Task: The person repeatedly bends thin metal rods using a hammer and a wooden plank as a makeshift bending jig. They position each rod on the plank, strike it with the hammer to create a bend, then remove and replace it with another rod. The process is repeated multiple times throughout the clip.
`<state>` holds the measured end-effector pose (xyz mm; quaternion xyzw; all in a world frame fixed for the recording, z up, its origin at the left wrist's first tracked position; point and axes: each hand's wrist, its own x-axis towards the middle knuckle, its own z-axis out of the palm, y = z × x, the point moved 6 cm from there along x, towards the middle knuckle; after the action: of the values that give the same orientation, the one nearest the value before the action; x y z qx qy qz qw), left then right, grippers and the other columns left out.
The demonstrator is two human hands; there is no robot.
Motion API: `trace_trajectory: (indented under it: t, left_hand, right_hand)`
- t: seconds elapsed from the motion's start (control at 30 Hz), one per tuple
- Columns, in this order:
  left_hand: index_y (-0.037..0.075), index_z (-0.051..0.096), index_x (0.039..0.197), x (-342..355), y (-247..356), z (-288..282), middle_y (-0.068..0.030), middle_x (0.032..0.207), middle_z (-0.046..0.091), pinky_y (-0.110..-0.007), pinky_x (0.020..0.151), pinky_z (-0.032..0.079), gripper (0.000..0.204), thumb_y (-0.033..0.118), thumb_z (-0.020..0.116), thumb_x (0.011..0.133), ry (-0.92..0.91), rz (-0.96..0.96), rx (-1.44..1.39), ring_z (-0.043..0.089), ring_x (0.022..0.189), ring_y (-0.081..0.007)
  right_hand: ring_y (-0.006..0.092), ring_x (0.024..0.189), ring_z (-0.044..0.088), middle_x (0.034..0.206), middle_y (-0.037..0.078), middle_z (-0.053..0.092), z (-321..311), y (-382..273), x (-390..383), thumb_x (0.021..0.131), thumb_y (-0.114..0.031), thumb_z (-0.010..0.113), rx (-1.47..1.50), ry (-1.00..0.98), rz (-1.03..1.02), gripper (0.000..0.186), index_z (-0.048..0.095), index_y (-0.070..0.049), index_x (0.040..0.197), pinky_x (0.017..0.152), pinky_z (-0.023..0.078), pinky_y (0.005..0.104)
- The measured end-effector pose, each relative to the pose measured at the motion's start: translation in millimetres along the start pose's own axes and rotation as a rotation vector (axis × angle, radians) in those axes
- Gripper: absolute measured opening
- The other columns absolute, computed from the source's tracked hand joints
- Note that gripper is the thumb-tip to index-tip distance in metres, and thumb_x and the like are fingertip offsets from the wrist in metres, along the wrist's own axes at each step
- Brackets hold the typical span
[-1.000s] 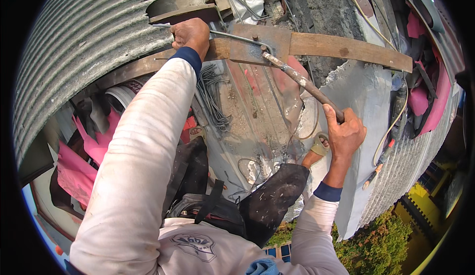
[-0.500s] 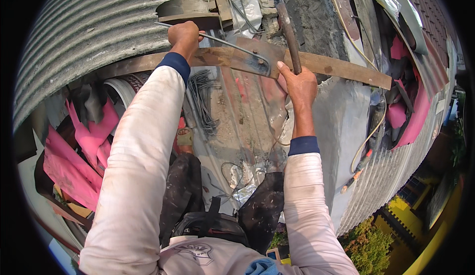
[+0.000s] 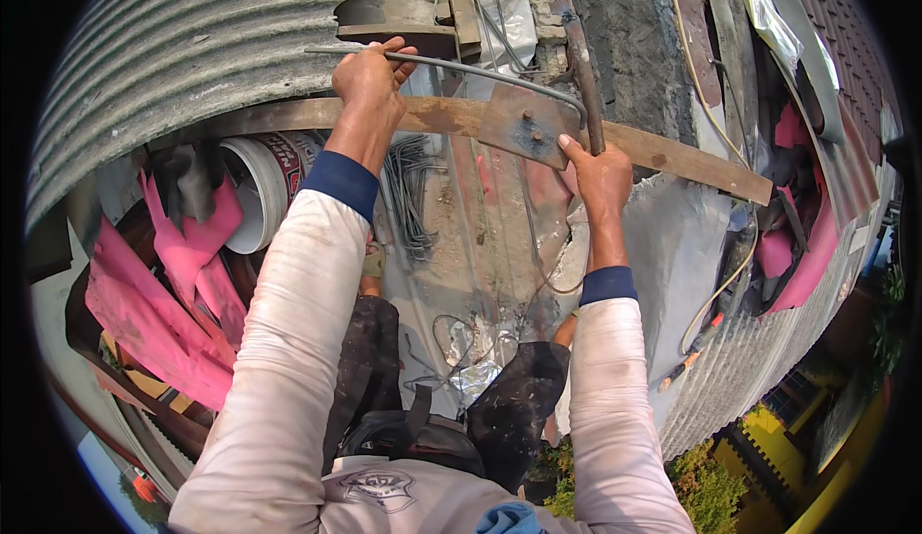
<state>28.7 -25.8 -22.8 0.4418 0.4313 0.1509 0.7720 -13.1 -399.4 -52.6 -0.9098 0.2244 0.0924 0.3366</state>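
Observation:
My left hand [image 3: 370, 78] is around a thin steel rod [image 3: 471, 70], with some fingertips loosely raised. The rod runs right and bends sharply at the upper right corner of a steel plate [image 3: 501, 121]. Two short bolts [image 3: 532, 126] stand up from this plate, which lies on a long wooden board [image 3: 672, 157]. In my right hand [image 3: 605, 177] is the lower end of a rusty steel bar [image 3: 582, 68], pointing away from me. My right thumb lies by the plate's right edge. Where the rod's bent tip ends is hard to make out.
Corrugated roofing [image 3: 211, 35] covers the far left. Below the board lie a white bucket [image 3: 254, 207], pink sheeting [image 3: 154, 342] and a bundle of thin bent rods [image 3: 413, 198]. A cable [image 3: 706, 92] runs along the right, near the roof's drop-off above a shrub [image 3: 706, 481].
The rod has moved off the bolts, its bend now at the plate's upper right corner. My left fingers have loosened. My right hand still holds the bar, and the view has shifted slightly.

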Motion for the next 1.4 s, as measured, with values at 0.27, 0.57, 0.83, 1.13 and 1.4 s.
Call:
trace_trajectory:
  t: [0.27,0.57,0.83,1.13,1.4]
  left_hand:
    - [0.005,0.070,0.130,-113,35,95,-0.0110,0.103,0.074,-0.039,0.069,0.054,0.028,0.005,0.054,0.108,-0.570,0.715,0.637,0.067,0.077,-0.0202]
    - [0.016,0.081,0.126,-132,-40,102,-0.0052,0.093,0.066,-0.043,0.087,0.045,0.037,0.004,0.065,0.094,-1.053,1.200,1.101,0.066,0.099,-0.0287]
    - [0.015,0.080,0.127,-109,-83,86,-0.0065,0.095,0.069,-0.043,0.089,0.046,0.034,0.009,0.061,0.099,-1.060,1.026,1.029,0.067,0.102,-0.0291]
    - [0.015,0.082,0.124,-122,-82,99,-0.0078,0.096,0.072,-0.045,0.088,0.048,0.033,0.011,0.064,0.096,-1.101,1.116,1.001,0.069,0.097,-0.0314]
    - [0.015,0.082,0.123,-100,-84,80,-0.0082,0.095,0.071,-0.045,0.085,0.049,0.032,0.011,0.065,0.096,-1.107,1.051,1.103,0.068,0.101,-0.0322]
  right_hand:
    - [0.0093,0.058,0.052,0.067,-0.003,0.056,-71,-10,-4,0.104,-0.036,0.079,0.432,0.094,-0.049,0.035,0.079,-0.002,0.093,0.054,0.041,0.0306]
    - [0.0027,0.059,0.056,0.083,0.000,0.069,-116,-63,-41,0.108,-0.015,0.072,0.675,0.254,-0.459,0.034,0.073,-0.007,0.141,0.048,0.039,0.0196]
    - [0.0004,0.064,0.051,0.082,-0.002,0.068,-66,-33,-7,0.106,-0.017,0.076,0.556,0.083,-0.346,0.028,0.078,-0.006,0.132,0.051,0.037,0.0206]
    - [0.0012,0.058,0.048,0.077,-0.006,0.061,-80,-17,-4,0.104,-0.013,0.077,0.651,0.127,-0.290,0.014,0.079,-0.003,0.115,0.049,0.035,0.0222]
    - [0.0026,0.055,0.049,0.071,-0.007,0.056,-45,-25,-3,0.104,-0.012,0.077,0.723,0.042,-0.201,0.012,0.078,-0.004,0.113,0.049,0.037,0.0210]
